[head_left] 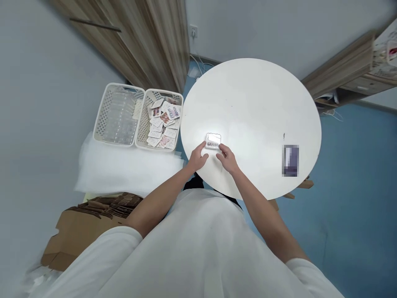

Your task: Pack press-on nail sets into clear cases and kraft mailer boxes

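Lying nearest, on the person's left, is a heap of brown cardboard (89, 223), with a pile of white foam sheets (124, 165) just beyond it. Both bare forearms reach from white sleeves over the near edge of a round white table (254, 95). The left hand (198, 159) has its thumb on the near left corner of a small clear case (213, 140) and its other fingers curled in. The right hand (228, 159) has its fingertips on the near right corner, so the case is pinched between the two hands. The case sits at the near left part of the table, and whether it rests flat or is raised a little cannot be told. A row of small dark pieces shows through its lid. It looks light, stiff and slick, likely thin plastic that could crack or pop open if squeezed, so the short side edges seem the safer hold. A blurred dark patch (290, 160) lies well apart to the right. Left of the table stand two white baskets side by side: the card basket (163, 120) holds printed packets, the clear basket (119, 114) holds transparent cases. Farthest off, a socket (193, 31) sits on the wall.
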Demonstrator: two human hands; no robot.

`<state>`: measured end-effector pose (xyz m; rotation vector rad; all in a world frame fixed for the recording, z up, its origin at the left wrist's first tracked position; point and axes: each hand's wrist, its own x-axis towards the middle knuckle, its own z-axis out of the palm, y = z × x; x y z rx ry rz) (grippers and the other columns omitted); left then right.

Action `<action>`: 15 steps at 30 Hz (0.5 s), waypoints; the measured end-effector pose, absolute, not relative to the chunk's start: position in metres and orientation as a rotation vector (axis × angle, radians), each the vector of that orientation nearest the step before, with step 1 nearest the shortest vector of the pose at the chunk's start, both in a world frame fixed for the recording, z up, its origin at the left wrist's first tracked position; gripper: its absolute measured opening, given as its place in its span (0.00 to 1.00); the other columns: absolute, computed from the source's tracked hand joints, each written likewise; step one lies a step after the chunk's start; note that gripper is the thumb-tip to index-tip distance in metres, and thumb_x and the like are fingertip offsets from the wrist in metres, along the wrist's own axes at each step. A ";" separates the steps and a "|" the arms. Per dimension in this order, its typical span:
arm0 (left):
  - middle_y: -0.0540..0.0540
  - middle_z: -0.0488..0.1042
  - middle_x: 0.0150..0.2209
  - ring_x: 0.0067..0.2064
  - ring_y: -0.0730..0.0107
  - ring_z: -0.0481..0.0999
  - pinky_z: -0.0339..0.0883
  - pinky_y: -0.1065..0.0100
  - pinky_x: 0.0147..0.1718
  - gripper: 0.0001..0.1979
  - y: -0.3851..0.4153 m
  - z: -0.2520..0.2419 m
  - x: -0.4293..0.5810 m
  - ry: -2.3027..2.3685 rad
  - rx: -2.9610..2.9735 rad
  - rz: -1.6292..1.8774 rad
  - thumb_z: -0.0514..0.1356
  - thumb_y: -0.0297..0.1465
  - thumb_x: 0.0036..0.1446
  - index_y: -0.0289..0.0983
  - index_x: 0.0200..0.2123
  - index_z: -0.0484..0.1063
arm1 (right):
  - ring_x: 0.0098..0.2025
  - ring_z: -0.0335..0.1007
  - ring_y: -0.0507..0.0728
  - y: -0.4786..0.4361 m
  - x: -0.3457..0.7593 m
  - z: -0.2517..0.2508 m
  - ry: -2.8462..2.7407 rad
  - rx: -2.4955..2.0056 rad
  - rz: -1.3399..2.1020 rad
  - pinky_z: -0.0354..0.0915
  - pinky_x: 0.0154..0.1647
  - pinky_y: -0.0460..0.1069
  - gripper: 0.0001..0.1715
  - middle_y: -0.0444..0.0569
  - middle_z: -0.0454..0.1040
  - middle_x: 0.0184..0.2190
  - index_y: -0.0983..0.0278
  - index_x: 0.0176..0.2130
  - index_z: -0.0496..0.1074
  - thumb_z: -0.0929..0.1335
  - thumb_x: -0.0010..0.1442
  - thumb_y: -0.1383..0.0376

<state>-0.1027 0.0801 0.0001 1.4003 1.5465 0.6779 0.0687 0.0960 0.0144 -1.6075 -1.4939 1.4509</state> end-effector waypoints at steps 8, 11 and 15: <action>0.45 0.57 0.59 0.58 0.62 0.59 0.55 0.62 0.56 0.29 0.035 0.015 0.003 1.341 1.586 0.502 0.51 0.26 0.49 0.33 0.57 0.57 | 0.56 0.58 0.58 0.027 0.201 0.011 -1.599 -1.740 1.283 0.60 0.54 0.56 0.22 0.51 0.61 0.55 0.60 0.49 0.66 0.63 0.53 0.63; 0.46 0.57 0.59 0.59 0.62 0.58 0.55 0.62 0.57 0.29 0.019 0.013 0.031 1.358 1.632 0.451 0.51 0.26 0.49 0.34 0.57 0.56 | 0.55 0.59 0.58 0.012 0.227 0.004 -1.633 -1.751 1.275 0.60 0.53 0.56 0.22 0.51 0.61 0.54 0.60 0.49 0.67 0.62 0.53 0.64; 0.46 0.57 0.59 0.59 0.62 0.58 0.54 0.61 0.57 0.30 0.004 0.009 0.046 1.461 1.649 0.409 0.50 0.26 0.49 0.35 0.58 0.56 | 0.55 0.59 0.58 0.005 0.239 -0.005 -1.746 -1.707 1.278 0.59 0.54 0.56 0.24 0.51 0.62 0.54 0.61 0.50 0.66 0.62 0.52 0.66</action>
